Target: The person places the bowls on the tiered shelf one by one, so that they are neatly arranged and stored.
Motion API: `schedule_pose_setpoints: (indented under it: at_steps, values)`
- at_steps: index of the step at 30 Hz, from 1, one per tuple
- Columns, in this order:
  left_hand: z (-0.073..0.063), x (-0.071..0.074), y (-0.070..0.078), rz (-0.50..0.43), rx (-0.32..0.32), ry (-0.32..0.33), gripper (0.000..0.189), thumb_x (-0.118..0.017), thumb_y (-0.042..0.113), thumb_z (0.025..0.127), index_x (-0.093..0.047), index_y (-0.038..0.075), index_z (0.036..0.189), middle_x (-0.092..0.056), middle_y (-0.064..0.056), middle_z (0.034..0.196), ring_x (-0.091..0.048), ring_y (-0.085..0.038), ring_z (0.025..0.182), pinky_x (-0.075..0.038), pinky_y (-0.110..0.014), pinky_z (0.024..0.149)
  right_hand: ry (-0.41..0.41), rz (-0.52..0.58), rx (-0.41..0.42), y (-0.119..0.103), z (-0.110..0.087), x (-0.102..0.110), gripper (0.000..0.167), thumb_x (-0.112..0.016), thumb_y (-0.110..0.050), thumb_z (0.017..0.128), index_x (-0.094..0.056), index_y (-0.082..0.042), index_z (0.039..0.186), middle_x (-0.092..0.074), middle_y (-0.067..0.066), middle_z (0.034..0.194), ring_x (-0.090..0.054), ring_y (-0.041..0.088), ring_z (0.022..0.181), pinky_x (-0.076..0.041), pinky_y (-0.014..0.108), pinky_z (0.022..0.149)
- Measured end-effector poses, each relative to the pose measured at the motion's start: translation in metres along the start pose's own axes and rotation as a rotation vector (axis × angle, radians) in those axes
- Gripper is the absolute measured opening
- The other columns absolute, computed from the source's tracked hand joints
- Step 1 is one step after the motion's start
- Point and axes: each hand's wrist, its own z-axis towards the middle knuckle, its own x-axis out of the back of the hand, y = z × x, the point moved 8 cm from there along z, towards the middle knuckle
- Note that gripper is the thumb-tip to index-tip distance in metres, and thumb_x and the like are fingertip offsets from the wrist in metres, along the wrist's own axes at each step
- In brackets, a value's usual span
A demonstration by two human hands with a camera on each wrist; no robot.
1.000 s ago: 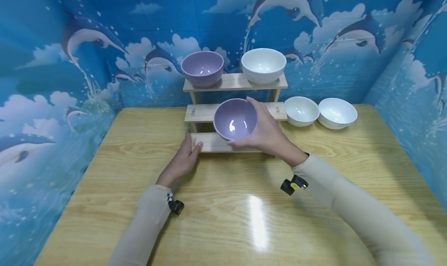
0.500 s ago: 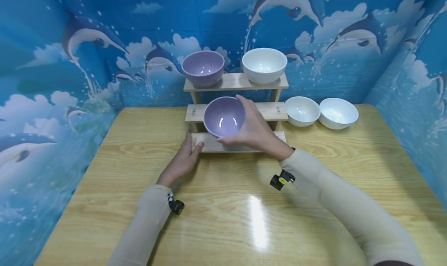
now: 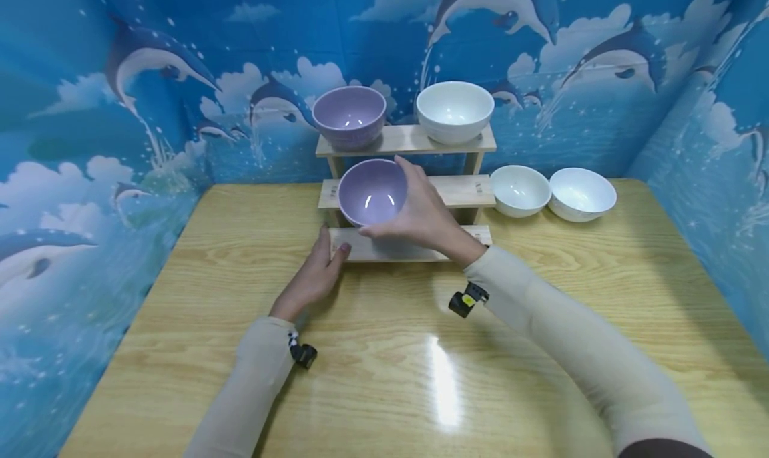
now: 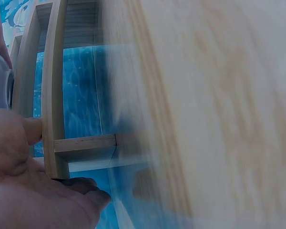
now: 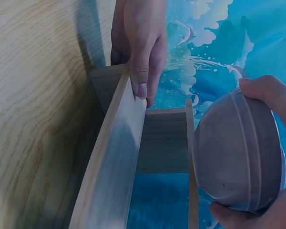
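Observation:
My right hand [image 3: 418,212] grips a purple bowl [image 3: 371,194] by its right side, thumb at the near rim. In the head view the bowl covers part of the left half of the middle shelf. The right wrist view shows its outer wall [image 5: 236,152] beside a shelf edge; whether it touches the wood I cannot tell. At the bottom step's left end, my left hand [image 3: 312,274] holds the three-step wooden rack [image 3: 393,246], thumb above and fingers at the end. The left wrist view has this hand [image 4: 33,186] around the board's end.
On the top step stand another purple bowl [image 3: 348,117] at left and a white bowl [image 3: 454,113] at right. Two more white bowls [image 3: 520,191] sit on the wood-grain table [image 3: 372,351], right of the rack. A dolphin-print backdrop [image 3: 270,44] encloses the back and sides.
The right hand has carried the purple bowl leftward and slightly back, from the middle of the rack toward the middle step's left part. The left hand stays in place.

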Motion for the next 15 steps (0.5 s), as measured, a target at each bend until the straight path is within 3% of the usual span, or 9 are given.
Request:
schedule_pose_setpoints:
  at_steps: [15]
  values:
    - [0.001, -0.001, -0.003, -0.003, 0.014, -0.016, 0.079, -0.034, 0.035, 0.112, 0.013, -0.010, 0.155, 0.002, -0.033, 0.163, -0.005, -0.040, 0.152, -0.005, -0.050, 0.125, 0.047, 0.042, 0.002, -0.005, 0.013, -0.007, 0.124, -0.098, -0.042, 0.060, -0.029, -0.006, 0.157, -0.045, 0.015, 0.147, -0.049, 0.027, 0.128, -0.048, 0.047, 0.104]
